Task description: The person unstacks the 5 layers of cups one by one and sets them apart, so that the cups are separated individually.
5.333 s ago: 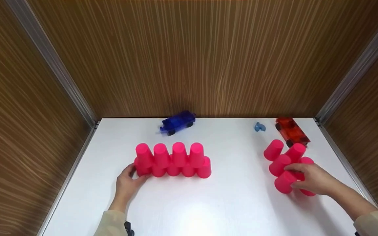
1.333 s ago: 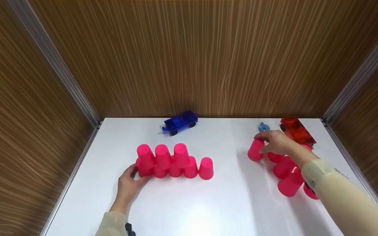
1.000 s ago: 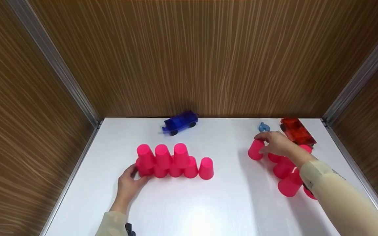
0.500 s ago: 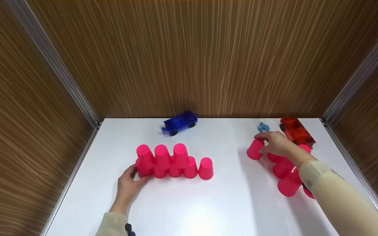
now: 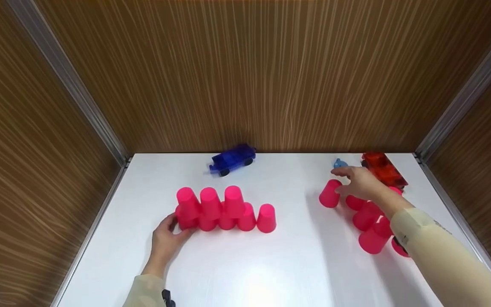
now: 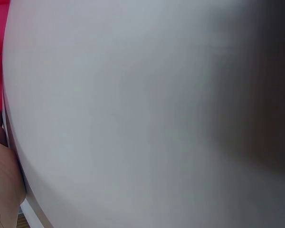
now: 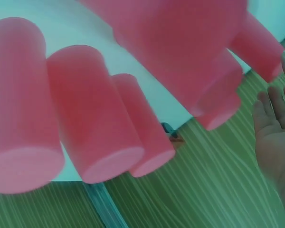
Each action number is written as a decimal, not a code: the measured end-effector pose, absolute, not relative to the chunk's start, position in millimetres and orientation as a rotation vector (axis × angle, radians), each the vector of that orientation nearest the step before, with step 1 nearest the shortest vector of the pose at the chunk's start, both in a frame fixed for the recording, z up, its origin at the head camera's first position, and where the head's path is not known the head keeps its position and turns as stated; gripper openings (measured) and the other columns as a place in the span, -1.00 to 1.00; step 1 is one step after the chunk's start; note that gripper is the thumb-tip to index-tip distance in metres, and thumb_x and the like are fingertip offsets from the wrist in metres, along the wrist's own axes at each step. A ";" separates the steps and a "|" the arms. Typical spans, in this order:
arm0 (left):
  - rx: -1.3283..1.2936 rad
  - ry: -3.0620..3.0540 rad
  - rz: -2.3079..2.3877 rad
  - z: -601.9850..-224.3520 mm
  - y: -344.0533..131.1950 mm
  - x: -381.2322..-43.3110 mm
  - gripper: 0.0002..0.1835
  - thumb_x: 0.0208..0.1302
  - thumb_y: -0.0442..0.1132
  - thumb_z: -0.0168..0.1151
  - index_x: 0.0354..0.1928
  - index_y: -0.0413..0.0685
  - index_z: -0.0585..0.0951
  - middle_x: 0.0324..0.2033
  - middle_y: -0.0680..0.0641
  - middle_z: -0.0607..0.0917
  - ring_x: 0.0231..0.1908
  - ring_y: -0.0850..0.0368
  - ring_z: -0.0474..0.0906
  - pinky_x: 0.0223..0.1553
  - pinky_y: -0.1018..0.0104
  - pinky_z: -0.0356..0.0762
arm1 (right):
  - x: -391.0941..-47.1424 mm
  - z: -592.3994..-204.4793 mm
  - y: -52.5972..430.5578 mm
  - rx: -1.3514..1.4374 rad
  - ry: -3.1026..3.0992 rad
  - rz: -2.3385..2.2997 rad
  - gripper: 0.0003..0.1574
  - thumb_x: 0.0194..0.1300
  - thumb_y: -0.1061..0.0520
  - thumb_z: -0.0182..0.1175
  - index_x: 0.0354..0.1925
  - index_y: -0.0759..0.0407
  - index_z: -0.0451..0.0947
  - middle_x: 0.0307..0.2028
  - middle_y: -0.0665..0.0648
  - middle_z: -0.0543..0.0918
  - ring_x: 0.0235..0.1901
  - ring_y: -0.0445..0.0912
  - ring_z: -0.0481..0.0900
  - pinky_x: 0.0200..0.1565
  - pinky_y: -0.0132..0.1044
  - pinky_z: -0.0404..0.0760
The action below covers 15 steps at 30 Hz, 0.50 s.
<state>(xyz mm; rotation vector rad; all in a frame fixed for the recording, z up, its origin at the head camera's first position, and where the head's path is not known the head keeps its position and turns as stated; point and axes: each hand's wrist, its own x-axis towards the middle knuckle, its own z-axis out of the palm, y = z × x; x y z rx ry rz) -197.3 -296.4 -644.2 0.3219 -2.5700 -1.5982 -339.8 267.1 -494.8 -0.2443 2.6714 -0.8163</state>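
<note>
In the head view my left hand (image 5: 166,243) holds the leftmost lower cup (image 5: 182,224) of a two-layer row of upside-down pink cups, thumb at the front and fingers behind. Three upper cups (image 5: 210,202) rest on the lower row, and the end cup (image 5: 267,218) has nothing on top. My right hand (image 5: 358,183) is spread beside a pink cup (image 5: 330,194) standing upside down on the white table, its index finger lifted off and thumb close by it. The right wrist view has the right hand (image 7: 275,137) with extended fingers near a cup (image 7: 259,50).
Several more pink cups (image 5: 367,216) cluster under the right forearm, partly hidden. A red toy car (image 5: 384,169) and a small light-blue piece (image 5: 339,163) lie behind the right hand. A blue toy car (image 5: 232,160) sits at the table's back. Wood-grain walls enclose the white table (image 5: 245,268).
The upper layer has gone from several cups to three, and a cup now stands left of the right cluster. My right hand has just let go of it; the left hand keeps its place.
</note>
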 end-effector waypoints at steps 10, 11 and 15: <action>0.327 -2.586 -1.600 -643.3 -294.9 -198.8 -0.16 0.25 0.04 0.60 0.50 -0.02 0.46 0.45 -0.17 0.51 0.50 -0.17 0.36 0.45 0.00 0.41 | -319.6 -456.8 229.3 -0.473 2.784 -0.924 -0.19 0.29 -0.02 0.55 0.44 -0.04 0.51 0.36 0.17 0.58 0.35 0.23 0.50 0.19 0.14 0.69; 0.330 -2.590 -1.595 -643.6 -295.1 -198.5 -0.16 0.25 0.05 0.60 0.50 -0.02 0.46 0.45 -0.17 0.51 0.50 -0.17 0.36 0.45 0.00 0.41 | -317.3 -453.7 221.9 -0.502 2.783 -0.947 -0.21 0.30 -0.03 0.54 0.43 -0.05 0.53 0.35 0.15 0.59 0.34 0.22 0.51 0.20 0.13 0.69; 0.318 -2.596 -1.583 -644.5 -296.0 -198.2 -0.16 0.24 0.04 0.61 0.49 -0.04 0.47 0.44 -0.18 0.52 0.50 -0.16 0.36 0.46 0.01 0.40 | -305.1 -440.9 189.7 -0.629 2.764 -1.024 -0.29 0.33 -0.06 0.52 0.39 -0.07 0.57 0.31 0.07 0.63 0.32 0.14 0.55 0.21 0.10 0.69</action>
